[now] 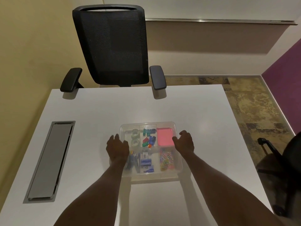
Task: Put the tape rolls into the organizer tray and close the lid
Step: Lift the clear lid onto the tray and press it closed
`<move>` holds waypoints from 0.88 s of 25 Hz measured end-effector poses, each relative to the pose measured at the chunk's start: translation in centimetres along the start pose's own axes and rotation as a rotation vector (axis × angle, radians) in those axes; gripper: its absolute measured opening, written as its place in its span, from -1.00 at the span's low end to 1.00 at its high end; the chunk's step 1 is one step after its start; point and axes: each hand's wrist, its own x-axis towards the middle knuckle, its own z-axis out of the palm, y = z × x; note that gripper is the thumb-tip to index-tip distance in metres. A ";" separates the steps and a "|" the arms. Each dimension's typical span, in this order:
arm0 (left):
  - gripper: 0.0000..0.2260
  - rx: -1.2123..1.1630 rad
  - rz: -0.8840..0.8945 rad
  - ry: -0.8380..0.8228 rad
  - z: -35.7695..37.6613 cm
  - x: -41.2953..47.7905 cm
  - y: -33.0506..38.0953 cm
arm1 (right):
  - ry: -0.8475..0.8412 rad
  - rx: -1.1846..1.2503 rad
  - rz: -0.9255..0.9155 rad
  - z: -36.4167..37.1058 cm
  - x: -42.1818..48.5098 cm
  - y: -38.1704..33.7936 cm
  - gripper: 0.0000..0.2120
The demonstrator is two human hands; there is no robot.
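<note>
A clear plastic organizer tray [164, 124] sits on the white desk in front of me, with a transparent lid lying over it. Two clear tape rolls [135, 137] lie in its far-left compartment, one behind the other. My left hand [117, 148] rests at the tray's left edge with fingers spread. My right hand [184, 141] rests on the tray's right edge, fingers loosely apart. Neither hand holds anything.
Other compartments hold coloured clips [148, 137], a pink note pad [164, 137], paper clips [166, 159] and blue staple boxes [146, 163]. A grey cable hatch [50, 159] is set in the desk at left. A black office chair [112, 46] stands behind the desk; another chair [283, 162] stands at right.
</note>
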 end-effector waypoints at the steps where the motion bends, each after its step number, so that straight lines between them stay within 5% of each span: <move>1: -0.47 0.067 0.132 0.033 0.6 0.0 0.9 | 0.018 -0.027 -0.064 0.2 0.2 -0.5 -0.52; 4: -0.45 0.206 0.485 -0.009 3.0 -0.2 4.1 | 0.028 -0.133 -0.228 0.9 0.8 -1.7 -0.41; 9: -0.45 0.322 0.690 -0.213 6.8 -0.9 10.3 | -0.045 -0.280 -0.365 2.4 1.8 -2.0 -0.22; 16: -0.30 0.472 0.677 -0.368 9.8 -1.0 12.6 | -0.086 -0.460 -0.393 3.3 2.1 -1.6 -0.24; 22: -0.34 0.477 0.757 -0.333 9.6 -0.5 11.3 | -0.104 -0.560 -0.386 3.5 2.5 -1.9 -0.28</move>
